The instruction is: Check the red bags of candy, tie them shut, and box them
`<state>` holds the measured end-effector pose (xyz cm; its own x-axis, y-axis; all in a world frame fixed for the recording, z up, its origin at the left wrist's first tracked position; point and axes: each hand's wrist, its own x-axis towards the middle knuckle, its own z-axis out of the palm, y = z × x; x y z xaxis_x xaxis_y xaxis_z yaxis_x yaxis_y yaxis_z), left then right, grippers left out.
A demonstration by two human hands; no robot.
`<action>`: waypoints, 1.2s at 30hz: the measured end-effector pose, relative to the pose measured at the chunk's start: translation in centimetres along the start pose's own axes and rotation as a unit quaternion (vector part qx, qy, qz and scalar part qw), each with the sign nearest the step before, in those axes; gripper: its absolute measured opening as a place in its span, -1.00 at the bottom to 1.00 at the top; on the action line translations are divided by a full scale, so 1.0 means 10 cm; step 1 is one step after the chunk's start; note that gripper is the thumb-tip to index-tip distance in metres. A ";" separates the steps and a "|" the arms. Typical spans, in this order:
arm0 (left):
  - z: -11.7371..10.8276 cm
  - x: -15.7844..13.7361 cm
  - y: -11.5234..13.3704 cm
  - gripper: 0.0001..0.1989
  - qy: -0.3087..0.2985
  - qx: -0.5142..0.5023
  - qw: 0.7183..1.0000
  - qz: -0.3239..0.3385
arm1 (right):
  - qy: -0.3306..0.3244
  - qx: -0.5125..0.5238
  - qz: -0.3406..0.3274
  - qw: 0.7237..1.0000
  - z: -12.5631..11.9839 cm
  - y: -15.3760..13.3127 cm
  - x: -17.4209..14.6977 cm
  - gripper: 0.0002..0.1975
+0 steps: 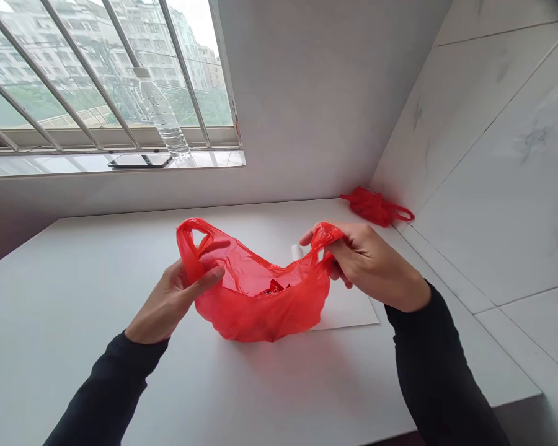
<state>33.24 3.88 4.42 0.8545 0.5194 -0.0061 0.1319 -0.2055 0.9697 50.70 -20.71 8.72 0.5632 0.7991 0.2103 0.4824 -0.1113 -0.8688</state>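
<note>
A thin red plastic bag (265, 319) hangs between my two hands over the white table, its mouth spread wide. My left hand (179, 291) grips the bag's left side just below the handle loop, with the thumb inside the rim and the fingers behind the plastic. On the other side, my right hand (356, 251) is closed around the right handle. Inside the bag, small dark-red items (275, 287) show at the opening; their kind is too hidden to tell.
Behind the bag, a white sheet (348, 310) and a small white cylinder (297, 252) lie on the table (97, 260). Another red plastic bag (376, 205) sits crumpled in the back corner by the tiled wall. A phone (140, 161) and a clear water bottle (165, 118) occupy the windowsill.
</note>
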 end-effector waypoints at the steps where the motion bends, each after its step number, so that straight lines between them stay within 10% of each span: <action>1: 0.03 0.01 0.01 -0.70 0.028 0.005 1.000 0.001 | -0.004 0.043 0.000 0.999 0.01 0.01 0.02 -0.68; 7: 0.05 -0.01 0.16 -0.78 0.127 -0.208 0.970 0.004 | 0.032 0.173 -0.077 0.981 0.13 -0.02 0.08 -0.77; 13: -0.07 -0.06 0.21 -0.84 0.009 -0.390 0.921 0.020 | 0.059 0.179 -0.128 0.974 0.23 -0.08 0.04 -0.78; 22: 0.07 -0.14 0.22 -0.79 -0.117 -0.335 0.935 0.003 | 0.093 0.153 -0.097 0.979 0.41 -0.13 0.01 -0.85; 29: 0.32 -0.13 0.08 -0.75 -0.105 -0.165 0.980 -0.023 | -0.045 0.250 -0.135 0.958 0.55 -0.21 -0.10 -0.83; 36: 0.37 -0.19 0.09 -0.85 -0.247 -0.143 0.957 0.047 | -0.062 0.159 -0.118 0.978 0.65 -0.20 -0.05 -0.72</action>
<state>33.56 -0.37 4.40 0.9985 0.0404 0.0382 -0.0398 0.0399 0.9984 45.09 -17.04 7.45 0.3661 0.8484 0.3822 0.3441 0.2582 -0.9027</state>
